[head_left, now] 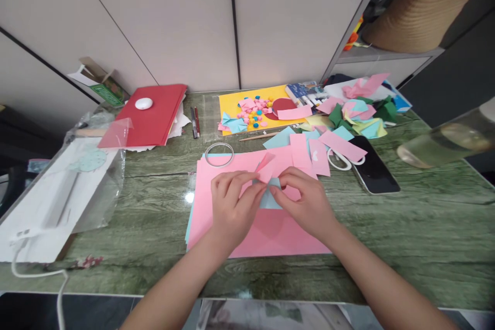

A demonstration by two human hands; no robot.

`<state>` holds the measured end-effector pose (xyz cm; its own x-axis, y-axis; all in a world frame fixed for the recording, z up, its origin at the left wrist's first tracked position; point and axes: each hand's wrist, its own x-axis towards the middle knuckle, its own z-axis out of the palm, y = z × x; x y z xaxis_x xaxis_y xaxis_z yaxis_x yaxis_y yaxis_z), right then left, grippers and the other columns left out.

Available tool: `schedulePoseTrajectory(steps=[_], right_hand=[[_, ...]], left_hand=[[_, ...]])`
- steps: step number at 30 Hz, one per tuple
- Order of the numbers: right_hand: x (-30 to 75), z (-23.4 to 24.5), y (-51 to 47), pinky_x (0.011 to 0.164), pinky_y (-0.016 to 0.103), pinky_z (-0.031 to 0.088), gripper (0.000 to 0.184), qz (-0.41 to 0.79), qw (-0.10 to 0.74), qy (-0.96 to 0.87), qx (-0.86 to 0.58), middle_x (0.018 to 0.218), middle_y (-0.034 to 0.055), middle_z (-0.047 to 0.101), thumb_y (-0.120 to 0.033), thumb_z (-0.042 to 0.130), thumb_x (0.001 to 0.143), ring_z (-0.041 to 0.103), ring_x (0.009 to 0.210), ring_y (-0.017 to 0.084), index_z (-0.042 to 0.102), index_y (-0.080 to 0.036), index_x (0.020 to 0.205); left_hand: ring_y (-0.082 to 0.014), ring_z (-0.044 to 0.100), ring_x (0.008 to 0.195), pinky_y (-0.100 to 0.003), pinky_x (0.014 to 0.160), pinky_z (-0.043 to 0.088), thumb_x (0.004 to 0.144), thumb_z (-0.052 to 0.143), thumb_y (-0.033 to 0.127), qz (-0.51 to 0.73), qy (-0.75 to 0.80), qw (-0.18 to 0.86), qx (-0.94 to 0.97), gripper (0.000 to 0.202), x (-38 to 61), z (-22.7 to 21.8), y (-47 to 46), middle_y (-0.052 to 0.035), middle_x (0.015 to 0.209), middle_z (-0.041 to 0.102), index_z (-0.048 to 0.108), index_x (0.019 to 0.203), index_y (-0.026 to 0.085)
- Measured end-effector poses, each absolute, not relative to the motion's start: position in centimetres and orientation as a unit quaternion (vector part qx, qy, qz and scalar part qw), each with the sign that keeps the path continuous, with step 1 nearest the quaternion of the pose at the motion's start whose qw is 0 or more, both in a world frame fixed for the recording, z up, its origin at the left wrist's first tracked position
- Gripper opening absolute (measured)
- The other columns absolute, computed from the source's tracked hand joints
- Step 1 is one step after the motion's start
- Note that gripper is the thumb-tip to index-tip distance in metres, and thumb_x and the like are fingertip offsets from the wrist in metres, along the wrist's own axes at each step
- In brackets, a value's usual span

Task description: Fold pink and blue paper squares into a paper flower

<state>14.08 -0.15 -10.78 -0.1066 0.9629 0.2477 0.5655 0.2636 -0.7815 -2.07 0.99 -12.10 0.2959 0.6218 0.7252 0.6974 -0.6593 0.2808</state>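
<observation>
Between my two hands, above a stack of pink paper sheets (247, 234), is a small light-blue piece of paper (271, 200). My left hand (234, 201) pinches its left side with thumb and fingers. At its right side, my right hand (307, 201) closes thumb and fingertips on it. A folded pink paper piece (266, 166) stands up just behind the blue one; whether it touches my fingers I cannot tell. Light-blue sheets peek out under the left edge of the pink stack. A silver ring (219, 154) lies at the stack's upper left corner.
White-handled scissors (339, 161) and a phone (375, 167) lie to the right, near a clear bottle (444, 139). Paper scraps (359, 113) and a yellow sheet (228, 105) with small folded pieces are behind. On the left are a red folder (154, 113) and a white power strip (62, 201).
</observation>
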Motion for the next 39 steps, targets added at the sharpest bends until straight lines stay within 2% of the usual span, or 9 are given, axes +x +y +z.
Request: schedulePoseTrajectory(steps=[9,21,31,35,39], right_hand=[[14.01,-11.04,-0.32,0.063,0.026,0.039,0.015,0.221,0.379,-0.717,-0.541,0.071,0.0007,0.053,-0.015,0.053,0.079,0.051,0.069,0.013,0.048,-0.019,0.065],[14.12,-10.93,-0.11,0.063,0.026,0.039,0.016,0.236,0.373,-0.711,-0.548,0.071,0.0009,0.052,-0.016,0.052,0.080,0.050,0.069,0.014,0.046,-0.019,0.065],[14.20,-11.11,-0.12,0.064,0.026,0.038,0.017,0.228,0.370,-0.715,-0.547,0.071,0.0007,0.051,-0.015,0.053,0.079,0.049,0.070,0.014,0.046,-0.019,0.064],[14.20,-11.01,0.07,0.064,0.026,0.038,0.016,0.262,0.372,-0.700,-0.551,0.070,0.0000,0.050,-0.015,0.052,0.079,0.049,0.069,0.013,0.046,-0.019,0.065],[14.38,-10.92,0.17,0.063,0.026,0.037,0.016,0.296,0.381,-0.679,-0.554,0.071,-0.0004,0.050,-0.017,0.052,0.079,0.048,0.067,0.013,0.046,-0.019,0.065]], left_hand=[[-0.0189,0.057,0.088,-0.037,0.077,0.038,0.073,0.068,0.015,-0.420,-0.404,0.065,-0.810,0.018,-2.11,-12.11,0.99,-0.0033,0.090,0.069,0.064,0.089,0.023],[-0.0190,0.058,0.089,-0.037,0.078,0.038,0.076,0.063,0.014,-0.416,-0.417,0.028,-0.808,0.015,-2.15,-12.19,1.04,-0.0033,0.093,0.068,0.062,0.089,0.023],[-0.0197,0.057,0.090,-0.038,0.079,0.038,0.074,0.065,0.012,-0.414,-0.407,0.035,-0.813,0.017,-2.00,-12.12,0.97,-0.0028,0.094,0.069,0.062,0.086,0.023],[-0.0215,0.055,0.096,-0.039,0.081,0.041,0.076,0.061,0.014,-0.410,-0.430,-0.036,-0.804,0.015,-2.01,-12.00,0.64,-0.0064,0.102,0.064,0.061,0.089,0.022],[-0.0217,0.050,0.109,-0.041,0.090,0.042,0.081,0.055,0.018,-0.442,-0.468,-0.200,-0.738,0.015,-2.18,-11.88,0.86,-0.0078,0.111,0.055,0.061,0.094,0.023]])
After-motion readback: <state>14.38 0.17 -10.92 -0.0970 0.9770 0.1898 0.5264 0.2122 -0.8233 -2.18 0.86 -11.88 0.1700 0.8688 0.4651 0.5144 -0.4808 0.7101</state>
